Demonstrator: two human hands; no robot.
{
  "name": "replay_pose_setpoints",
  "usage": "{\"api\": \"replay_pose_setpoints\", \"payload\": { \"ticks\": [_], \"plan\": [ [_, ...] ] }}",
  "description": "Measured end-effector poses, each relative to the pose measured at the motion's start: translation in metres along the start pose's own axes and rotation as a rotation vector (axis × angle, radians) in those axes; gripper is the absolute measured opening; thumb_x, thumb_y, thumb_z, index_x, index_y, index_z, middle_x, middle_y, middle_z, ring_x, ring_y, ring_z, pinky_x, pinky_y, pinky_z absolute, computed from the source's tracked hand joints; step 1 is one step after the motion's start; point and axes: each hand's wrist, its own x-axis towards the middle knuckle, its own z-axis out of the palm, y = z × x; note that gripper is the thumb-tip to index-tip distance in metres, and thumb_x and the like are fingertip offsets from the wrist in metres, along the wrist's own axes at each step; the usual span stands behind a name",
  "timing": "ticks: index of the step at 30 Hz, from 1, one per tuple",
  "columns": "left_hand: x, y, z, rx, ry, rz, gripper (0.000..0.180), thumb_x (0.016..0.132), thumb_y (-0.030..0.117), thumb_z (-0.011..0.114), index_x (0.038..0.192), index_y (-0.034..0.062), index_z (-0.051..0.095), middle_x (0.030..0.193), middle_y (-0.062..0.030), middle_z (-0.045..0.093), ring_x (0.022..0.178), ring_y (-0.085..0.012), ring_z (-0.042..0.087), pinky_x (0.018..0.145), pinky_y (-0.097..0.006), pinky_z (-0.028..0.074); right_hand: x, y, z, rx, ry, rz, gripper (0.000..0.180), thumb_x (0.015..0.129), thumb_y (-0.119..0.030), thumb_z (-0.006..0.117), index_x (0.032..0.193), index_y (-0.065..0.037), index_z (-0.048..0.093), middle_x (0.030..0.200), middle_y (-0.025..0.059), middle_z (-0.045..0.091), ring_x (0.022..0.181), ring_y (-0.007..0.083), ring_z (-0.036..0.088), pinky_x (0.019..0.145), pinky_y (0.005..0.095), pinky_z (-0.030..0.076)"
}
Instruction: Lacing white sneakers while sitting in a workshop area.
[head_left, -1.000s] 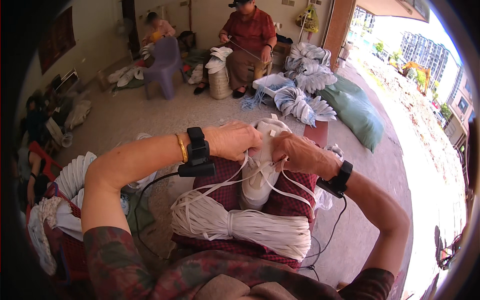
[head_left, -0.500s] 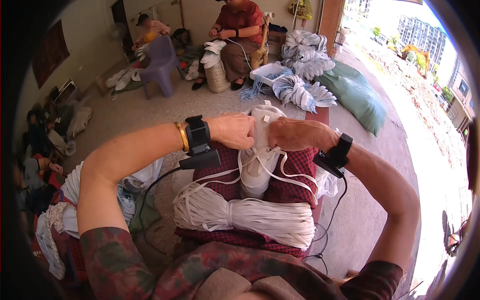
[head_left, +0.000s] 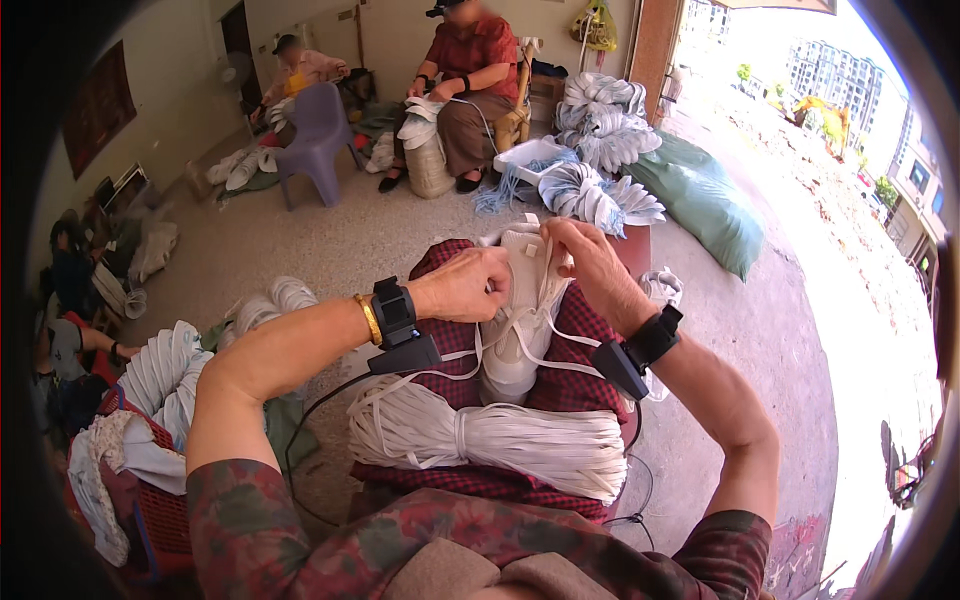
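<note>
A whitish shoe (head_left: 508, 372) lies toe toward me across my lap, on dark red checked cloth (head_left: 590, 385). A flat white shoelace (head_left: 531, 328) runs through its lower eyelets, with loose loops at both sides. My left hand (head_left: 465, 286) is closed at the left edge of the shoe's opening; what its fingers hold is hidden. At the upper right of the tongue (head_left: 522, 268), my right hand (head_left: 592, 268) pinches a strand of the lace that rises from the eyelets. Nearer me lies a tied bundle of white laces (head_left: 490, 437).
Ahead sits a co-worker (head_left: 465, 65) with shoe pieces on a woven stool; a second person (head_left: 298, 72) is behind a purple chair (head_left: 318, 135). Stacked shoe uppers (head_left: 600, 120) and a green sack (head_left: 705, 205) lie ahead right. A red basket (head_left: 165, 520) stands at my left.
My right hand has moved up from the shoe's right side to the top of the tongue. My left hand stays at the left edge, slightly lower. The seated co-worker's hands have lowered.
</note>
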Motion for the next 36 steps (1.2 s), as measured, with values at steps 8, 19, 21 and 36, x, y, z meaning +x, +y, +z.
{"api": "replay_pose_setpoints", "payload": {
  "ticks": [8, 19, 21, 36],
  "plan": [
    [-0.001, 0.079, -0.028, -0.609, 0.012, -0.08, 0.021, 0.1, 0.02, 0.06, 0.1, 0.0005, 0.067, 0.083, -0.0047, 0.066, 0.065, -0.011, 0.064, 0.058, -0.026, 0.053, -0.002, 0.026, 0.001, 0.385, -0.059, 0.109, 0.035, 0.106, -0.041, 0.049, 0.101, -0.011, 0.065, 0.087, -0.0084, 0.058, 0.08, 0.0017, 0.048, 0.073, 0.0214, 0.038],
    [0.02, 0.048, 0.005, -0.831, 0.266, -0.379, 0.026, 0.102, 0.024, 0.056, 0.094, 0.0017, 0.065, 0.073, -0.0013, 0.063, 0.055, -0.0081, 0.058, 0.047, -0.021, 0.046, -0.008, 0.013, 0.003, 0.613, -0.188, 0.142, 0.024, 0.103, -0.031, 0.06, 0.106, -0.008, 0.067, 0.1, -0.007, 0.063, 0.092, 0.0029, 0.053, 0.084, 0.0226, 0.044],
    [0.019, 0.039, -0.004, -0.944, 0.367, -0.393, 0.027, 0.104, 0.026, 0.055, 0.094, 0.0021, 0.063, 0.07, 0.0015, 0.058, 0.054, -0.0067, 0.052, 0.046, -0.021, 0.04, -0.012, 0.019, 0.003, 0.468, -0.04, 0.087, 0.02, 0.101, -0.025, 0.062, 0.106, -0.006, 0.067, 0.101, -0.0075, 0.063, 0.093, 0.0042, 0.055, 0.087, 0.0238, 0.045],
    [-0.114, -0.158, -0.08, -0.92, 1.215, -0.583, 0.028, 0.1, 0.025, 0.058, 0.114, 0.0016, 0.063, 0.104, -0.0142, 0.075, 0.07, -0.0086, 0.065, 0.052, -0.018, 0.045, -0.05, 0.05, -0.142, 0.362, 0.565, 0.188, 0.031, 0.105, -0.036, 0.053, 0.108, -0.008, 0.065, 0.088, -0.0033, 0.064, 0.084, 0.0069, 0.059, 0.072, 0.0236, 0.042]
  ]
}}
